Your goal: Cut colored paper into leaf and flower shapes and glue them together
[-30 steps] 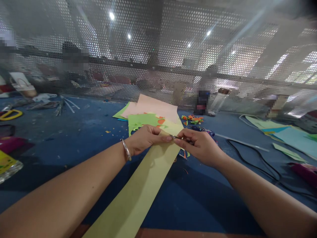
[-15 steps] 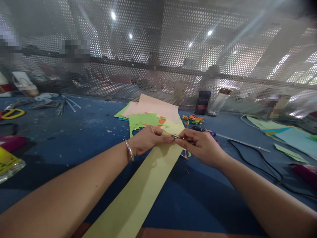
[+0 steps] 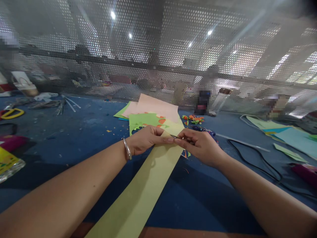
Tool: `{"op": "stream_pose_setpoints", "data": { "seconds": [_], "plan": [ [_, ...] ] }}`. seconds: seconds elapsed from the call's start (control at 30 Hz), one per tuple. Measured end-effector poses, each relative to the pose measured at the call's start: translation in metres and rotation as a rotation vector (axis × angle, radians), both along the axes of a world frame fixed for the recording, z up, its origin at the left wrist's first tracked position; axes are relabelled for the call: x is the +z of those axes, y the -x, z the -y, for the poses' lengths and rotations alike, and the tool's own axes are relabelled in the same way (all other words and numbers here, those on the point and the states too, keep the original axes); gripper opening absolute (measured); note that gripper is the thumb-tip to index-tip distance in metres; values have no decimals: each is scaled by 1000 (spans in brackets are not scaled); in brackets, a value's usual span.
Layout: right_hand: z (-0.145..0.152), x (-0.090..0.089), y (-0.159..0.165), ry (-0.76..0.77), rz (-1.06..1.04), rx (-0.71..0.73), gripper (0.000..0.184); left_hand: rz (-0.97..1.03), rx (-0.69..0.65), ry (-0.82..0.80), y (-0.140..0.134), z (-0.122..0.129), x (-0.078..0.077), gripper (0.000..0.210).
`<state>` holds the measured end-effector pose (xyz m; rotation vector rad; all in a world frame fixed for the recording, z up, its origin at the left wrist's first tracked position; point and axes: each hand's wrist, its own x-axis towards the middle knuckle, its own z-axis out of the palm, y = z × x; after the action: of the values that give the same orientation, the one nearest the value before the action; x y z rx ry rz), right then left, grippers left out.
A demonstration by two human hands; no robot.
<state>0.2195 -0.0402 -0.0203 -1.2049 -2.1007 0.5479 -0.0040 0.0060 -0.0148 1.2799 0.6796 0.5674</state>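
My left hand [image 3: 147, 140], with a silver bangle at its wrist, is closed in a pinch on a small piece of pale yellow paper [image 3: 166, 134]. From the right, my right hand [image 3: 199, 143] grips a thin pointed metal tool [image 3: 176, 137], possibly tweezers; its tip meets the paper at my left fingertips, and my fingers hide most of it. Beneath both hands a long pale yellow paper strip [image 3: 141, 185] runs toward me past the table's front edge. Just beyond them lie green paper [image 3: 142, 120] with orange scraps and pink sheets [image 3: 158, 105].
A perforated metal screen [image 3: 123, 59] stands along the back of the blue table [image 3: 74, 132]. Yellow-handled scissors [image 3: 13, 113] lie at the left. On the right are a black cable [image 3: 257, 162], a clear strip [image 3: 244, 142], blue paper [image 3: 294, 140] and a magenta object [image 3: 304, 173].
The metal tool has turned slightly between my right fingers, and its tip looks thinner now. My hands have barely shifted; the paper strip lies almost the same.
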Motion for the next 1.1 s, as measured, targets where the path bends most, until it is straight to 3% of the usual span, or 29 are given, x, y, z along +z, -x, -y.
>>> {"op": "stream_pose_setpoints", "data": {
  "seconds": [0.63,1.1],
  "plan": [
    [0,0,0,10,18,-23,32,-22,46,-12,1,-2,-1,35],
    [-1,1,0,14,18,-11,32,-6,27,-28,-1,-2,-2,28]
  ]
}}
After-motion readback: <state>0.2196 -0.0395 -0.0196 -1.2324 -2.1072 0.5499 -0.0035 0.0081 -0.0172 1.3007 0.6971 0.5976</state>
